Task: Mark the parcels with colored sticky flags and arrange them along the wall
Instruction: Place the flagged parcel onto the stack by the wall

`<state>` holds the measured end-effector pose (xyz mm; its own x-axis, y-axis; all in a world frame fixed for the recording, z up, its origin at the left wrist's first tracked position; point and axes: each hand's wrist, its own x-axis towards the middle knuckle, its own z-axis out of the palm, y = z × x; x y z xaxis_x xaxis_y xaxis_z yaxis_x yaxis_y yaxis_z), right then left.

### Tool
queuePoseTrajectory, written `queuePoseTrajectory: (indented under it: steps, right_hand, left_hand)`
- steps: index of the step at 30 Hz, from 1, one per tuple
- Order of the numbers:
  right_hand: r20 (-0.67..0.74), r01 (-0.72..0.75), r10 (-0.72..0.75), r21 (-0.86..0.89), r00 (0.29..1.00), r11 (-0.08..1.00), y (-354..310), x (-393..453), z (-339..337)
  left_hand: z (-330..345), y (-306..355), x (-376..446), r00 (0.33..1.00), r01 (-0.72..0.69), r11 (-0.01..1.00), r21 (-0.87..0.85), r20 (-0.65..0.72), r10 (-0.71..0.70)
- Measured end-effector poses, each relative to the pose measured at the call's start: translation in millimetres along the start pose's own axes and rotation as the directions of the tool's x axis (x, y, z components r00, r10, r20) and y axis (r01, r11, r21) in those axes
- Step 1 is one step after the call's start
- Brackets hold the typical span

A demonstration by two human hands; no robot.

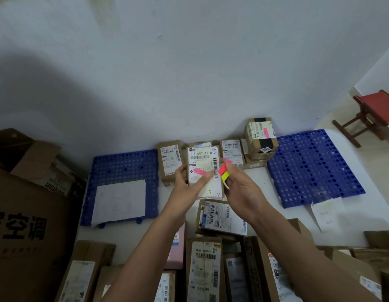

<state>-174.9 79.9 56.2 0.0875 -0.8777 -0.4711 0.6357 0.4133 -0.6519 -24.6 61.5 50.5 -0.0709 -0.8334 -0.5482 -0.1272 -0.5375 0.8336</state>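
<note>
My left hand [190,182] grips a small cardboard parcel [203,159] with a white shipping label, held upright in the middle of the view. A pink sticky flag [199,171] lies across its label, under my left thumb. My right hand [239,188] pinches a pad of sticky flags [224,172], pink and yellow, just right of the parcel. Behind, several labelled parcels [170,162] stand in a row at the foot of the wall [189,73]. One of them, a stacked box [261,136], carries a pink flag.
Two blue perforated plastic mats [313,166] lie on the floor either side of the row, the left one [115,168] with a white sheet on it. More parcels [222,216] crowd the floor near me. Big cartons [26,214] stand left. A red stool [372,114] stands right.
</note>
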Motion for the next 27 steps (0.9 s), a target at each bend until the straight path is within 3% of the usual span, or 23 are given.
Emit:
queuePoseTrajectory:
  steps: [5, 10, 13, 15, 20, 22, 27]
  right_hand:
    - [-0.01, 0.005, -0.005, 0.005, 1.0, 1.0, 1.4, 0.6, -0.7]
    - [-0.045, -0.004, 0.006, 0.056, 0.999, 0.998, -2.6, 7.3, -26.0]
    - [-0.098, -0.024, 0.042, 0.179, 0.994, 0.984, -7.2, 13.2, -45.2]
    - [-0.266, -0.003, 0.082, 0.286, 0.961, 0.958, -15.4, 16.0, -59.1]
    - [-0.644, 0.131, 0.151, 0.368, 0.75, 0.92, -31.2, 25.3, -106.5]
    - [-0.688, 0.137, 0.149, 0.342, 0.71, 0.93, -34.8, 29.4, -119.3]
    - [-0.658, 0.053, 0.157, 0.289, 0.737, 0.956, -42.7, 37.8, -132.7]
  left_hand:
    - [2.3, -5.6, 5.6, 1.0, 0.001, 1.0, 0.017, -0.022, 0.0]
    - [-6.7, -4.0, 5.2, 0.977, 0.084, 0.989, -0.123, 0.204, -0.057]
    - [-6.6, -11.2, 18.3, 0.954, 0.168, 0.977, -0.128, 0.27, -0.129]
    - [0.3, -15.3, 33.4, 0.943, 0.252, 0.95, -0.184, 0.266, -0.198]
    - [36.9, -12.6, 83.1, 0.946, 0.311, 0.919, -0.241, 0.178, -0.273]
    - [55.0, -10.5, 106.8, 0.948, 0.309, 0.925, -0.22, 0.153, -0.28]
    - [90.9, -12.6, 153.1, 0.941, 0.331, 0.927, -0.175, 0.132, -0.311]
